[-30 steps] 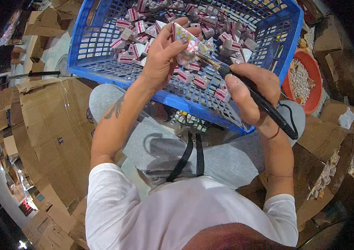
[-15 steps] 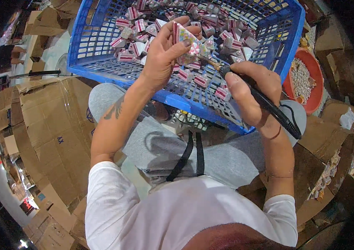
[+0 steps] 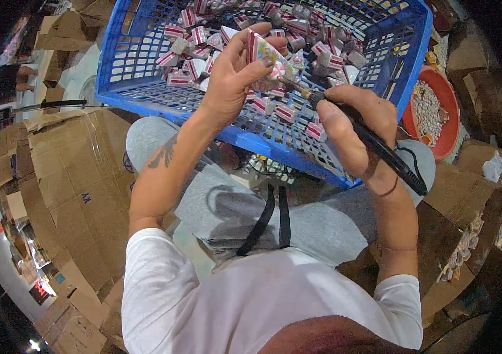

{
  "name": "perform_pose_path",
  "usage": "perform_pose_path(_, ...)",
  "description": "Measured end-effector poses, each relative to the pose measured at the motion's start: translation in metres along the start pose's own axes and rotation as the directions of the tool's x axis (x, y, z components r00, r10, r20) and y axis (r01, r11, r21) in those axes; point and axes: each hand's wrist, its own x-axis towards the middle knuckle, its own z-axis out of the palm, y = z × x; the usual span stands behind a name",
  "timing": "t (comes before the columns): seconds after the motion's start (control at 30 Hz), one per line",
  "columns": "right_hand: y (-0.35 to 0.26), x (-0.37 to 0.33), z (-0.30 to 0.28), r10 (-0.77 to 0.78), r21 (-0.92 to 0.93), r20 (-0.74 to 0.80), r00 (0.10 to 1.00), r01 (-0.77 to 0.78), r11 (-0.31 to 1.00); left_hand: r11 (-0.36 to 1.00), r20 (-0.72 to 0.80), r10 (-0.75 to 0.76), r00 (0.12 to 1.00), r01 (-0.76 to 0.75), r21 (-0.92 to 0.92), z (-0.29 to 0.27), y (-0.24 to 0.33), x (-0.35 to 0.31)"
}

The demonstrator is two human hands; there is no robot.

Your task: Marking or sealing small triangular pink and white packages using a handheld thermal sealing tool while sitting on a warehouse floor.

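My left hand (image 3: 236,76) holds up a wedge-shaped piece (image 3: 267,57) like a toy cake slice, with pink-and-white striped sides and a colourful patterned top. The thumb presses on its patterned face and the fingers go behind it. In my right hand (image 3: 360,124) is a soldering iron (image 3: 381,147) with a black handle, gripped between thumb and fingers. Its metal tip (image 3: 298,88) points left at the wedge's lower edge; I cannot tell whether it touches. Both hands are over a blue plastic basket (image 3: 251,141), where many similar wedges (image 3: 195,68) lie loose.
The basket stands before my knees. To its right is a red-orange basin (image 3: 455,112) of small pale pieces. Flattened cardboard (image 3: 68,189) lies on the left, and more cardboard boxes (image 3: 458,197) stand on the right. A black cord loop hangs near my right wrist.
The wedge has tilted slightly in my left hand. My right hand and the soldering iron have shifted very slightly. The basket and its contents stay where they were.
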Motion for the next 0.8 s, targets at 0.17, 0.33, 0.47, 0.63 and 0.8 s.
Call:
perform_pose_path(0.17,-0.0038,-0.0001,-0.0031,0.051,0.032,0.001,0.999,-0.051,0.998,1.000,0.004,-0.012,1.000,0.012,0.000,-0.0003,0.0005,-0.0005)
perform_pose_path(0.33,-0.0025,-0.0011,-0.0063,0.114,0.104,-0.103,0.988,-0.104,0.989,0.999,0.025,-0.019,1.000,0.020,-0.038,-0.0010,0.0012,-0.0003)
perform_pose_path(0.47,-0.0031,0.0001,-0.0057,0.105,0.068,-0.057,0.993,-0.101,0.993,0.998,0.012,-0.026,1.000,0.027,-0.063,0.0001,0.0020,-0.0001)
perform_pose_path(0.63,-0.0013,0.0006,-0.0025,0.089,0.077,-0.056,0.994,-0.084,0.993,0.998,0.020,-0.023,1.000,0.024,-0.059,0.0005,0.0013,-0.0001)
perform_pose_path(0.8,-0.0022,0.0006,0.0006,0.096,0.064,-0.019,0.995,-0.095,0.993,1.000,0.045,0.007,0.999,-0.008,0.022,-0.0032,-0.0032,0.0005)
